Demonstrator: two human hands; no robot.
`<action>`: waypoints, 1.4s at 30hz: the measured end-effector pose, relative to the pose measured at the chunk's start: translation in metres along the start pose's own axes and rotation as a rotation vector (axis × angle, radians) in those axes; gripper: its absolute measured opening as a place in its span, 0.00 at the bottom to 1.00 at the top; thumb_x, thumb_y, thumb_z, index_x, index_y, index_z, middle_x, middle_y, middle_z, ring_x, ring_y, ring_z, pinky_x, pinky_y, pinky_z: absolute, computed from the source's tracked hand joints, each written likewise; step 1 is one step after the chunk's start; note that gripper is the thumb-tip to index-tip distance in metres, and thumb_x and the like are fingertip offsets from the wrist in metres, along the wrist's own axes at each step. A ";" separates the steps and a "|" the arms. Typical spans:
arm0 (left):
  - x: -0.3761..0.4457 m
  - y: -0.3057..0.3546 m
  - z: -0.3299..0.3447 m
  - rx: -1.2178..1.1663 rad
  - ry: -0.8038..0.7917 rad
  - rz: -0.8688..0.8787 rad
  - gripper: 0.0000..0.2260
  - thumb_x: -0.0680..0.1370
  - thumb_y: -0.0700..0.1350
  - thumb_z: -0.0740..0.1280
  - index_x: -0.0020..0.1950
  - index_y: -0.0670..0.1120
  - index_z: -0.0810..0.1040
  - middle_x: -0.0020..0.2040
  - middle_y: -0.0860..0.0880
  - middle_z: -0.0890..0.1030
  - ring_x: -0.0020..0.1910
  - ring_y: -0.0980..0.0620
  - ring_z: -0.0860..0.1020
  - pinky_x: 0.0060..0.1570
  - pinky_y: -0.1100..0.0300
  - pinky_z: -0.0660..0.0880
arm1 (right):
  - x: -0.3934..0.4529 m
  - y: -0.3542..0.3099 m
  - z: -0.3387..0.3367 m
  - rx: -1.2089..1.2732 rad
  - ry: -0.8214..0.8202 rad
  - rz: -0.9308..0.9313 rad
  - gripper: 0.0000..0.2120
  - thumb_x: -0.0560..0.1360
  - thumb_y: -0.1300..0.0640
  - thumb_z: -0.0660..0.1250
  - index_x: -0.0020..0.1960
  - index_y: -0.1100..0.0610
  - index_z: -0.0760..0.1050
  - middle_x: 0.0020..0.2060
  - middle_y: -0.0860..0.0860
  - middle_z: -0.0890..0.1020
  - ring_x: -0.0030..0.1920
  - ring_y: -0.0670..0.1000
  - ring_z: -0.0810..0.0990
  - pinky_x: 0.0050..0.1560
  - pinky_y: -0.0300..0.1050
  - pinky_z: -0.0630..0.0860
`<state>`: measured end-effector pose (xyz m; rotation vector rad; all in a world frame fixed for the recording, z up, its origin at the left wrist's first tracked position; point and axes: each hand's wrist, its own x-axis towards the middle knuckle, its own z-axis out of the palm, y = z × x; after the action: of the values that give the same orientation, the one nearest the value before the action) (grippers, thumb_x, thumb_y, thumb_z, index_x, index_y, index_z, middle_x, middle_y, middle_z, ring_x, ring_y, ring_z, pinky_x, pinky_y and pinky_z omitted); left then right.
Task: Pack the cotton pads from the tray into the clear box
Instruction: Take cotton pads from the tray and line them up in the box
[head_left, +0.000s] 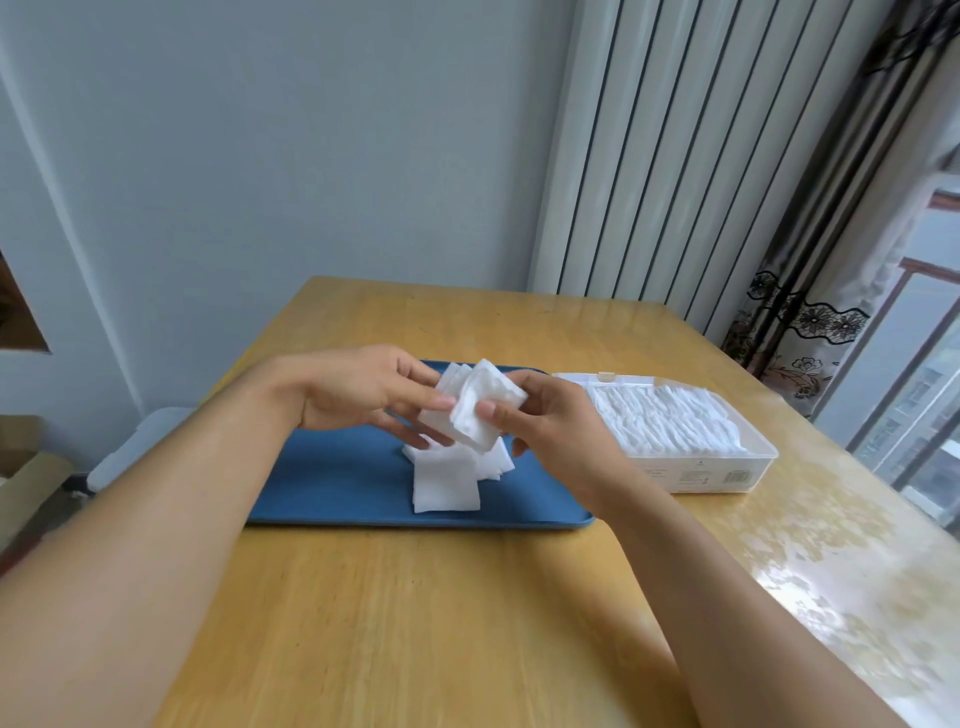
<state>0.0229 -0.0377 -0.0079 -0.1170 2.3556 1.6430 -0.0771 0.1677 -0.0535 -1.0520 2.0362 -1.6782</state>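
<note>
A blue tray (332, 488) lies on the wooden table with several white square cotton pads (447, 480) loose near its right half. Above them, my left hand (363, 392) and my right hand (550, 421) together hold a small stack of cotton pads (478, 410), each pinching it from its own side with thumb and fingers. To the right of the tray stands the clear box (727, 470), open, with a row of white pads (670, 418) packed on edge inside it.
The wooden table (441, 623) runs to a wall at the back. A white radiator (665, 156) and a patterned curtain (810, 322) stand behind the box at the right. Cardboard boxes (21, 478) sit on the floor at the left.
</note>
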 end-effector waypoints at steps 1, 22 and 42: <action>0.004 0.001 0.004 -0.069 0.019 0.026 0.14 0.84 0.45 0.64 0.66 0.41 0.80 0.61 0.42 0.84 0.61 0.45 0.83 0.63 0.53 0.79 | 0.000 0.000 0.000 0.008 0.044 -0.012 0.07 0.77 0.59 0.74 0.54 0.56 0.82 0.40 0.49 0.85 0.39 0.45 0.81 0.37 0.38 0.76; 0.034 -0.004 0.034 -0.275 0.279 0.238 0.14 0.86 0.43 0.59 0.64 0.41 0.81 0.56 0.41 0.86 0.56 0.45 0.85 0.54 0.55 0.83 | 0.004 0.004 -0.015 0.037 0.242 -0.009 0.16 0.73 0.59 0.78 0.60 0.53 0.81 0.39 0.49 0.81 0.40 0.51 0.87 0.50 0.47 0.83; 0.038 -0.008 0.041 -0.280 0.332 0.151 0.15 0.86 0.41 0.57 0.61 0.38 0.83 0.54 0.38 0.86 0.47 0.47 0.85 0.47 0.57 0.83 | 0.004 0.006 -0.017 0.079 0.127 0.013 0.10 0.73 0.63 0.77 0.52 0.62 0.79 0.42 0.54 0.87 0.39 0.50 0.85 0.45 0.42 0.81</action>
<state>-0.0049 0.0004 -0.0383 -0.2937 2.3958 2.1700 -0.0925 0.1775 -0.0536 -0.9261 2.0288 -1.8459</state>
